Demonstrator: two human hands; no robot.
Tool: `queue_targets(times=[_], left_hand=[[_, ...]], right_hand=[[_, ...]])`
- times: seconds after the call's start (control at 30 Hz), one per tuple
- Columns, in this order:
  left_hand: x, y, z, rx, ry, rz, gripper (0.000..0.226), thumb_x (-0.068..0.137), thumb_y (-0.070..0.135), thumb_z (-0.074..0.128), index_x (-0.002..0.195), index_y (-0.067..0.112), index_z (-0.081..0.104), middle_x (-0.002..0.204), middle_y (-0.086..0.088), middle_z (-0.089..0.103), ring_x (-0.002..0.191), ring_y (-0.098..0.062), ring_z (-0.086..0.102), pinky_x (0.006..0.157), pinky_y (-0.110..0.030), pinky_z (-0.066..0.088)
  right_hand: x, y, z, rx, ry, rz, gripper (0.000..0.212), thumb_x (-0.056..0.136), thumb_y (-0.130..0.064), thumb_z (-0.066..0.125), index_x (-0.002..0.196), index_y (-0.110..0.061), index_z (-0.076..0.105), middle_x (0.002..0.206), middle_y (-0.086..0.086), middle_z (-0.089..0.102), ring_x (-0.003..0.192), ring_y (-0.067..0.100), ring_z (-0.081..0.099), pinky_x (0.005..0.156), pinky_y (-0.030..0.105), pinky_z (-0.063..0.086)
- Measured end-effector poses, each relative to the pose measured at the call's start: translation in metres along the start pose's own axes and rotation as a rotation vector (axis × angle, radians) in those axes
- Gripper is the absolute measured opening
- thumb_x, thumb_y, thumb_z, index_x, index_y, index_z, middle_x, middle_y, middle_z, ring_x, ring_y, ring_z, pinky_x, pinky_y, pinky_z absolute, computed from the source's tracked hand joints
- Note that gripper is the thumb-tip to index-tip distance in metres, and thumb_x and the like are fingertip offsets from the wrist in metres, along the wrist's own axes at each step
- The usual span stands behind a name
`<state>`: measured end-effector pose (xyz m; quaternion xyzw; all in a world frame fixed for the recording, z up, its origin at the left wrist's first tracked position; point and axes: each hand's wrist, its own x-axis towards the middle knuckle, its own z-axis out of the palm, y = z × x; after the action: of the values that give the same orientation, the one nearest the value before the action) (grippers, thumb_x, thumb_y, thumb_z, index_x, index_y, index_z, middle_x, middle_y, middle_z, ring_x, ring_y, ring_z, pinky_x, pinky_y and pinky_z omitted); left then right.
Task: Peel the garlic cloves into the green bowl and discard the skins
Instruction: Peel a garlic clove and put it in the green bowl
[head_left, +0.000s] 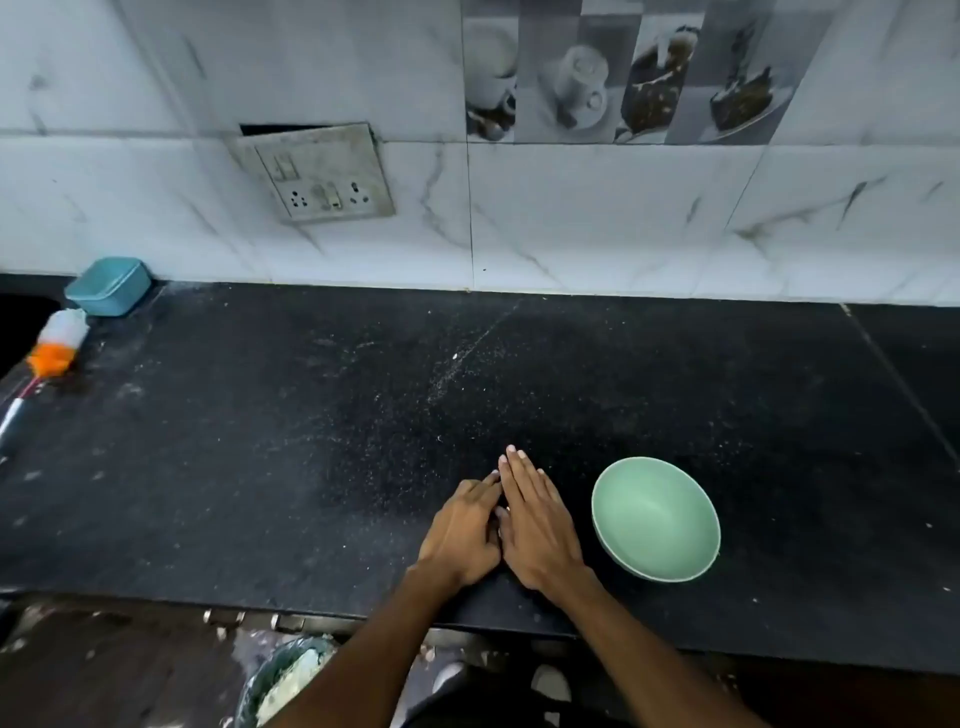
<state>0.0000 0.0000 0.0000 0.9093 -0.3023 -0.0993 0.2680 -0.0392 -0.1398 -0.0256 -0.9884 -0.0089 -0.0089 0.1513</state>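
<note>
A white marble-patterned tiled wall (571, 218) fills the upper part of the head view, with a band of picture tiles (623, 73) showing cups and desserts at its top right. Below it a black speckled table (322, 426) runs the full width, dusted with pale flecks. A grimy switch and socket plate (317, 171) hangs crooked on the wall, tilted out of its recess.

The green bowl (655, 518) sits on the table near the front edge, just to the right of the person's right hand; its inside looks bare, with no garlic cloves or skins to be made out anywhere in the view.

Both forearms reach in from the bottom edge. The right hand (540, 525) lies palm down on the table with fingers straight and together, its grip released. The left hand (462, 535) rests beside it, touching it along the inner edge, fingers slightly bent toward the right hand; whether its grip encloses anything cannot be told, since the fingertips are tucked against the other hand.

At the far left, against the wall, stands a small teal lidded box (109, 286). Just in front of it lies a white and orange bottle (57, 343) on its side. Below the table's front edge, a bin (280, 680) holding pale scraps shows partly.
</note>
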Motion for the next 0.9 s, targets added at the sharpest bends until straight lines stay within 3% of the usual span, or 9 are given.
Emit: queue_targets(times=[0.1, 0.17, 0.3, 0.43, 0.57, 0.73, 0.9], left_hand=[[-0.004, -0.001, 0.006, -0.086, 0.010, -0.073, 0.061, 0.087, 0.013, 0.050, 0.147, 0.018, 0.049, 0.132, -0.005, 0.062, 0.124, -0.018, 0.051, 0.098, -0.032, 0.050], [-0.005, -0.001, 0.009, -0.119, 0.001, -0.128, 0.063, 0.084, 0.012, 0.052, 0.147, 0.018, 0.049, 0.122, -0.006, 0.063, 0.119, -0.020, 0.054, 0.097, -0.034, 0.050], [0.001, 0.003, 0.008, -0.202, 0.007, -0.210, 0.072, 0.080, 0.010, 0.054, 0.151, 0.019, 0.041, 0.127, -0.009, 0.062, 0.119, -0.023, 0.055, 0.099, -0.034, 0.048], [0.001, 0.003, 0.013, -0.314, 0.036, -0.260, 0.076, 0.081, 0.022, 0.059, 0.153, 0.025, 0.035, 0.136, -0.003, 0.060, 0.121, -0.017, 0.060, 0.099, -0.035, 0.052], [0.003, -0.002, 0.024, -0.322, 0.085, -0.246, 0.074, 0.073, 0.015, 0.062, 0.144, 0.024, 0.046, 0.120, 0.004, 0.065, 0.107, -0.013, 0.061, 0.093, -0.032, 0.053], [0.012, -0.001, 0.030, -0.319, 0.178, -0.164, 0.032, 0.074, 0.002, 0.069, 0.104, 0.011, 0.071, 0.108, 0.003, 0.064, 0.087, -0.010, 0.062, 0.080, -0.029, 0.055], [0.022, -0.010, 0.031, -0.336, 0.215, -0.141, 0.037, 0.073, -0.005, 0.069, 0.105, 0.014, 0.073, 0.098, 0.006, 0.060, 0.075, -0.006, 0.058, 0.069, -0.020, 0.051]], right_hand=[[0.000, 0.003, 0.004, 0.001, 0.015, 0.075, 0.063, 0.103, -0.034, 0.023, 0.157, -0.004, 0.035, 0.166, 0.011, 0.028, 0.153, 0.024, 0.029, 0.121, 0.042, 0.034], [0.004, 0.002, 0.007, -0.007, 0.002, 0.096, 0.060, 0.103, -0.033, 0.026, 0.152, -0.004, 0.044, 0.161, 0.013, 0.040, 0.148, 0.026, 0.040, 0.116, 0.044, 0.041], [0.017, 0.001, 0.004, 0.023, 0.007, 0.118, 0.058, 0.102, -0.034, 0.025, 0.145, -0.005, 0.052, 0.152, 0.015, 0.050, 0.140, 0.030, 0.048, 0.111, 0.046, 0.045], [0.010, 0.004, 0.004, 0.145, 0.082, 0.106, 0.051, 0.105, -0.035, 0.028, 0.138, -0.008, 0.057, 0.141, 0.013, 0.054, 0.127, 0.030, 0.052, 0.103, 0.048, 0.047], [-0.020, 0.007, 0.008, 0.277, 0.196, 0.038, 0.039, 0.099, -0.024, 0.042, 0.128, -0.010, 0.063, 0.123, 0.008, 0.055, 0.106, 0.026, 0.054, 0.091, 0.045, 0.050], [-0.018, 0.011, 0.017, 0.412, 0.223, 0.117, 0.042, 0.099, -0.021, 0.042, 0.130, -0.003, 0.063, 0.131, 0.012, 0.053, 0.114, 0.029, 0.054, 0.097, 0.045, 0.050], [-0.007, 0.006, 0.018, 0.470, 0.257, 0.168, 0.047, 0.094, -0.021, 0.040, 0.131, -0.004, 0.063, 0.136, 0.008, 0.052, 0.121, 0.024, 0.050, 0.103, 0.037, 0.048]])
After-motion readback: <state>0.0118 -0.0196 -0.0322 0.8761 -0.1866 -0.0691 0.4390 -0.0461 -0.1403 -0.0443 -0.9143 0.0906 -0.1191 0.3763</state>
